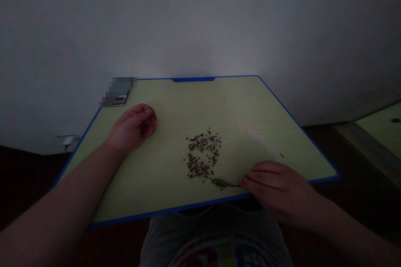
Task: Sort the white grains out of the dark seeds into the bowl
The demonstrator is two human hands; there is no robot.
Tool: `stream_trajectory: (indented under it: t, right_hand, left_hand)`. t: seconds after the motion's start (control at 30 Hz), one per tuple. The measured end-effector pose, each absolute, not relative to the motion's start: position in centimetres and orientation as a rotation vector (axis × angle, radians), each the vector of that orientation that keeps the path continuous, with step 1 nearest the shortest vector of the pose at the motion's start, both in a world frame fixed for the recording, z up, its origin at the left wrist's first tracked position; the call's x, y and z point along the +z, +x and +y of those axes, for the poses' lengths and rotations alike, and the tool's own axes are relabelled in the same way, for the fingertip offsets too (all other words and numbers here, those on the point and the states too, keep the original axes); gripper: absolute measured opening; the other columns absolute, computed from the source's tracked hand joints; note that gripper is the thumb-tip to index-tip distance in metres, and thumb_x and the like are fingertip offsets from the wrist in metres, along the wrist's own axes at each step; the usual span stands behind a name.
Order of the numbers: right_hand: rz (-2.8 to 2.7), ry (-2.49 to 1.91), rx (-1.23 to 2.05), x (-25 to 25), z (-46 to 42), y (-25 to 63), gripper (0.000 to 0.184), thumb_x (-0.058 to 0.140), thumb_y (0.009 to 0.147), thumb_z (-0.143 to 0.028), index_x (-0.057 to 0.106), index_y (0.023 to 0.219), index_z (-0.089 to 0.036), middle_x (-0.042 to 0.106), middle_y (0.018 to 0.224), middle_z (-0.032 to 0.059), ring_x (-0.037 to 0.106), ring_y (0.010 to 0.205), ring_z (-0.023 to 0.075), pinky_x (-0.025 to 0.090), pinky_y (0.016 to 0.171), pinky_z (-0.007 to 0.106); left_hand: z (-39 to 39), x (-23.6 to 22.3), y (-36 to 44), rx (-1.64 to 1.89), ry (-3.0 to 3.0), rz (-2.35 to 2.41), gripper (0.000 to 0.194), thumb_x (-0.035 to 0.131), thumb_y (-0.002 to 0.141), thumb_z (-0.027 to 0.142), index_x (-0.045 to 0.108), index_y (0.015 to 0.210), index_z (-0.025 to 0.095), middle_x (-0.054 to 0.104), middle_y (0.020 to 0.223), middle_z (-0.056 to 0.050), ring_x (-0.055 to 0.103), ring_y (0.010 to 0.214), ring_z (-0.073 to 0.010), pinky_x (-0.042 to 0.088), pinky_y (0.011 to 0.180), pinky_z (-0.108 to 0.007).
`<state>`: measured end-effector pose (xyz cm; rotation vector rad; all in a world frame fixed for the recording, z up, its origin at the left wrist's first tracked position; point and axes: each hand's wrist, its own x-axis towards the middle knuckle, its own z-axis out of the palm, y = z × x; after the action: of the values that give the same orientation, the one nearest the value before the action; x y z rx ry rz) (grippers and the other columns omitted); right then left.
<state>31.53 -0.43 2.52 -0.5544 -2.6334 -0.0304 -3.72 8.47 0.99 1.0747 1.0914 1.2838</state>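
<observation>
My right hand [278,187] grips the handle of a small spoon [224,183] near the table's front edge. The spoon's bowl lies among a few dark grains at the lower right of a scattered pile of dark grains [199,167], with pale grains mixed in. Beyond my right hand a streak of pale grains [250,129] is spread on the table. My left hand [134,127] rests on its side on the left part of the table, fingers curled in; whatever they may hold is hidden.
The pale table [163,192] has a blue rim and stands against a grey wall. A phone-like flat object [117,94], partly blurred out, lies at the far left corner. A short dark stick [282,155] lies at the right. A white plug [69,140] sits on the wall at left.
</observation>
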Motion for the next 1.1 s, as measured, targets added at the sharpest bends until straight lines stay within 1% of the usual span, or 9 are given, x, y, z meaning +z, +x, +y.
stream_trajectory:
  t: [0.13, 0.33, 0.5, 0.63, 0.77, 0.9, 1.1]
  right_hand:
    - [-2.601, -0.59, -0.032, 2.6, -0.6, 31.7, 0.023, 0.048, 0.088, -0.009, 0.067, 0.101, -0.013, 0.072, 0.08, 0.0073, 0.065, 0.074, 0.0168, 0.057, 0.071, 0.032]
    - [-2.615, -0.534, -0.05, 2.4, 0.2, 31.1, 0.027, 0.042, 0.091, -0.01, 0.067, 0.101, -0.011, 0.073, 0.081, 0.008, 0.065, 0.073, 0.017, 0.057, 0.07, 0.033]
    - [-2.6, -0.584, 0.002, 2.5, -0.4, 31.8, 0.026, 0.045, 0.089, -0.009, 0.066, 0.103, -0.014, 0.072, 0.08, 0.0069, 0.065, 0.072, 0.0163, 0.057, 0.072, 0.033]
    - [-2.589, -0.579, -0.038, 2.3, -0.1, 31.6, 0.025, 0.047, 0.088, -0.009, 0.066, 0.104, -0.013, 0.072, 0.08, 0.0069, 0.065, 0.074, 0.0167, 0.057, 0.072, 0.033]
    - [-2.605, -0.574, -0.069, 1.9, 0.2, 31.4, 0.026, 0.045, 0.089, -0.01, 0.066, 0.103, -0.013, 0.072, 0.081, 0.0068, 0.066, 0.074, 0.017, 0.057, 0.072, 0.034]
    - [-2.613, -0.579, -0.035, 2.0, -0.3, 32.0, 0.025, 0.046, 0.088, -0.008, 0.065, 0.103, -0.011, 0.072, 0.081, 0.0076, 0.065, 0.073, 0.0171, 0.057, 0.072, 0.034]
    - [-2.612, -0.589, -0.033, 2.1, -0.4, 32.0, 0.024, 0.047, 0.087, -0.007, 0.065, 0.103, -0.009, 0.071, 0.079, 0.0084, 0.065, 0.073, 0.0179, 0.057, 0.071, 0.033]
  left_hand:
    - [8.5, 0.8, -3.8, 1.277, 1.067, 1.107, 0.014, 0.064, 0.075, 0.026, 0.055, 0.066, 0.019, 0.054, 0.055, 0.0, 0.044, 0.039, -0.0086, 0.029, 0.035, -0.02]
    - [8.5, 0.8, -3.7, 1.29, 1.069, 1.101, 0.014, 0.066, 0.074, 0.027, 0.057, 0.065, 0.02, 0.054, 0.055, 0.0, 0.044, 0.04, -0.0089, 0.027, 0.036, -0.022]
    - [8.7, 0.7, -4.0, 1.263, 1.065, 1.091, 0.013, 0.065, 0.074, 0.026, 0.057, 0.066, 0.019, 0.054, 0.055, 0.001, 0.045, 0.039, -0.0088, 0.028, 0.035, -0.021]
    - [8.5, 0.7, -4.0, 1.287, 1.066, 1.074, 0.011, 0.061, 0.076, 0.023, 0.057, 0.067, 0.018, 0.055, 0.056, 0.001, 0.045, 0.04, -0.0087, 0.029, 0.034, -0.02]
    - [8.3, 0.8, -3.8, 1.296, 1.078, 1.073, 0.014, 0.065, 0.075, 0.025, 0.056, 0.067, 0.018, 0.055, 0.056, 0.001, 0.045, 0.04, -0.0086, 0.03, 0.034, -0.02]
    - [8.5, 0.8, -3.8, 1.298, 1.058, 1.089, 0.014, 0.066, 0.073, 0.025, 0.057, 0.065, 0.018, 0.054, 0.055, 0.0, 0.045, 0.04, -0.0087, 0.029, 0.034, -0.02]
    - [8.5, 1.0, -3.7, 1.287, 1.066, 1.088, 0.014, 0.065, 0.074, 0.025, 0.056, 0.065, 0.019, 0.054, 0.055, 0.0, 0.045, 0.04, -0.0086, 0.03, 0.034, -0.019]
